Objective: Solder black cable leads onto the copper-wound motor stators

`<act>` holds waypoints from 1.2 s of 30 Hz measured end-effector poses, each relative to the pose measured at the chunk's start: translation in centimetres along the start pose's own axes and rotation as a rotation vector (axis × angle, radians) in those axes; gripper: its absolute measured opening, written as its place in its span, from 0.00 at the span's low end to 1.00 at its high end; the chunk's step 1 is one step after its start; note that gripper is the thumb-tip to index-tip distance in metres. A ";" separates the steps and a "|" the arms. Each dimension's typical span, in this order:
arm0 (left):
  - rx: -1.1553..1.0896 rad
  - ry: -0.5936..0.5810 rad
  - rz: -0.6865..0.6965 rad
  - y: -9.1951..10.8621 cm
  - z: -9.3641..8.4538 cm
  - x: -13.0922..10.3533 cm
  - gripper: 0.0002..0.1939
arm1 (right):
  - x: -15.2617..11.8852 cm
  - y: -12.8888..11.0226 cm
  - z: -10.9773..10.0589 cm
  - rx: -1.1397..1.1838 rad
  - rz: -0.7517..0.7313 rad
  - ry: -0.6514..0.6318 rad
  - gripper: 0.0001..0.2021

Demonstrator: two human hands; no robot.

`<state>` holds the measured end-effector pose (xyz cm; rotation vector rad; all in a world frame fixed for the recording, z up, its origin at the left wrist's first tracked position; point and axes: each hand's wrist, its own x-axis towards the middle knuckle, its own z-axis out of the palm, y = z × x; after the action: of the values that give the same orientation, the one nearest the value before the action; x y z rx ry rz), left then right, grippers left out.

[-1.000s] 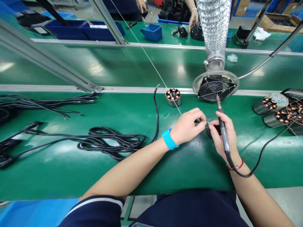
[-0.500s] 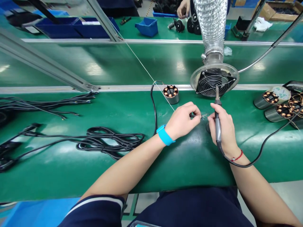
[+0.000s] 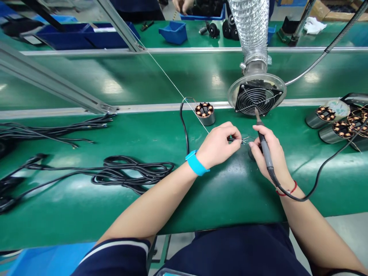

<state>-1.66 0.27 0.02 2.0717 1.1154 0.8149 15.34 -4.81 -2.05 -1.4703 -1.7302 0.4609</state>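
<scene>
- The green desk (image 3: 86, 199) fills most of what we see, with a second green surface behind it past a metal rail.
- A ribbed silver duct (image 3: 249, 27) comes down to a round hood with a fan grille (image 3: 257, 99), which stands at the back of the desk, just beyond our hands.
- A bundle of black cable (image 3: 135, 173) lies on the desk to the left of our left forearm, and more black cables (image 3: 54, 128) lie further left.
- At the right edge we see 3 or so metal cylinders with copper coils (image 3: 335, 119), lying well apart from our hands.
- 1 small coil part (image 3: 204, 113) stands upright near the rail, just behind our left hand, with a black lead curving away from it.
- Our right hand (image 3: 270, 155) is clenched around a soldering iron (image 3: 263, 143), tip pointing up toward the fan grille, its black cord looping off to the right.
- Our left hand (image 3: 220, 145), with a blue band (image 3: 196, 164) on the wrist, pinches thin wires (image 3: 244, 140) between thumb and fingertips; the wires sit between our 2 hands, just above the desk.
- A thin pale line (image 3: 172, 82) runs slanting from the far frame down to our left hand.
- Another person's hands (image 3: 181, 5) work at the far surface.
</scene>
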 end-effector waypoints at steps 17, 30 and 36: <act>0.102 -0.035 -0.017 0.3 0.3 -0.3 0.07 | -5.8 -0.4 -1.7 0.045 -0.298 0.419 0.11; 0.104 -0.028 0.002 0.4 0.4 -0.4 0.07 | -6.3 0.2 -1.1 0.038 -0.338 0.363 0.11; 0.102 -0.018 -0.002 0.4 0.4 -0.4 0.07 | -6.3 0.2 -0.9 0.041 -0.343 0.402 0.12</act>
<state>-1.41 -0.35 0.00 2.1567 1.1705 0.7518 16.15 -10.86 -3.71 -1.1128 -1.5888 0.0143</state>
